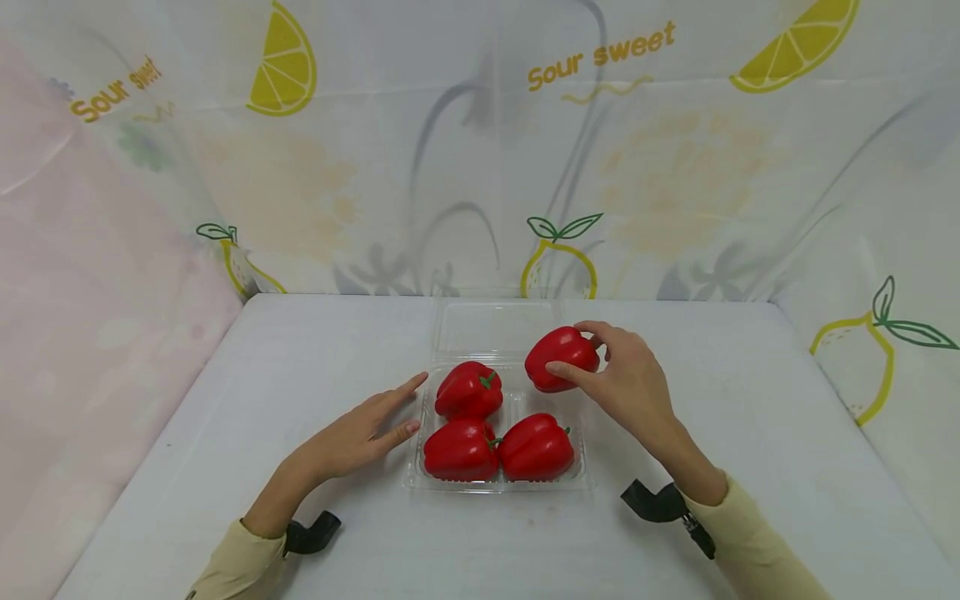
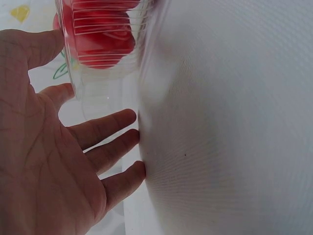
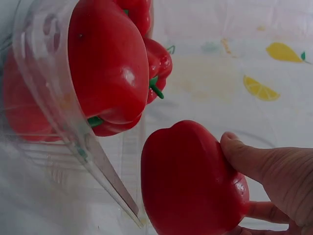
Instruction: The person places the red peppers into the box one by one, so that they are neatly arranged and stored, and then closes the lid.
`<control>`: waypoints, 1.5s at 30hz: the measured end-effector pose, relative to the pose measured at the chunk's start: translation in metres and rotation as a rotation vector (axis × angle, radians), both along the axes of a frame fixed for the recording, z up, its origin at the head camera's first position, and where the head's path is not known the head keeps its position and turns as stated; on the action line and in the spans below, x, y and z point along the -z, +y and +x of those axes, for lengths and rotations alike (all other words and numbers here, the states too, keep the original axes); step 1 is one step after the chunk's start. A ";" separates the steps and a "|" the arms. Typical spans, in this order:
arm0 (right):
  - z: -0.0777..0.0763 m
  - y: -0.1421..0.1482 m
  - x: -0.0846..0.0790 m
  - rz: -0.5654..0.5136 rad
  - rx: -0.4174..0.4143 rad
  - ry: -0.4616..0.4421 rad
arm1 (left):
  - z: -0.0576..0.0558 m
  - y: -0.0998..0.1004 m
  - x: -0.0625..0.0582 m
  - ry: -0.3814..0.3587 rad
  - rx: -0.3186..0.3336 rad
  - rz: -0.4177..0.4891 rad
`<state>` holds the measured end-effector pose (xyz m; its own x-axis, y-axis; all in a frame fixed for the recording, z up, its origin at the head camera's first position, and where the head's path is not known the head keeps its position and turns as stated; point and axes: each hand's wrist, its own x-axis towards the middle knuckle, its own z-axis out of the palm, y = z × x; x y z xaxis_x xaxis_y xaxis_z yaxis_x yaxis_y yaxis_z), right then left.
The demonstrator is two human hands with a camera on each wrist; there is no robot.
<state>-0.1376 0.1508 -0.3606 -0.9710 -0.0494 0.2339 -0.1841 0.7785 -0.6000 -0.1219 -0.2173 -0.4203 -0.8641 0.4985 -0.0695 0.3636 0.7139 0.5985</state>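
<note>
My right hand [image 1: 628, 379] grips a red bell pepper [image 1: 561, 358] between thumb and fingers, over the back right part of a clear plastic clamshell box [image 1: 495, 488]. In the right wrist view the held pepper [image 3: 193, 181] is beside the box's rim. Three more red peppers sit in the box: one at back left [image 1: 467, 392], one at front left [image 1: 459, 452] and one at front right [image 1: 538, 448], with small green stems. My left hand [image 1: 358, 437] rests at the box's left side, fingers spread; in the left wrist view its thumb and index fingertip are right at the rim.
The clear lid [image 1: 497, 329] lies folded back behind the box. A white table [image 1: 315, 350] carries everything. Behind it hangs a white cloth [image 1: 465, 167] printed with lemons, and a pinkish cloth [image 1: 97, 275] closes the left side. Black wrist mounts [image 1: 656, 502] stick out below the sleeves.
</note>
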 end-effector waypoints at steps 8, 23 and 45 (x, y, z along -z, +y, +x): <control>0.004 -0.014 0.000 -0.007 -0.010 -0.015 | 0.001 0.001 -0.001 -0.005 -0.004 0.004; 0.014 -0.035 0.009 -0.012 -0.005 0.008 | 0.000 0.000 -0.001 0.001 -0.003 0.004; 0.023 -0.040 0.018 0.131 0.005 0.031 | 0.001 0.000 -0.001 0.003 -0.002 0.007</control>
<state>-0.1148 0.1104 -0.3788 -0.9638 -0.0767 0.2552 -0.1966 0.8510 -0.4869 -0.1205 -0.2177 -0.4190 -0.8655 0.4969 -0.0634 0.3639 0.7107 0.6021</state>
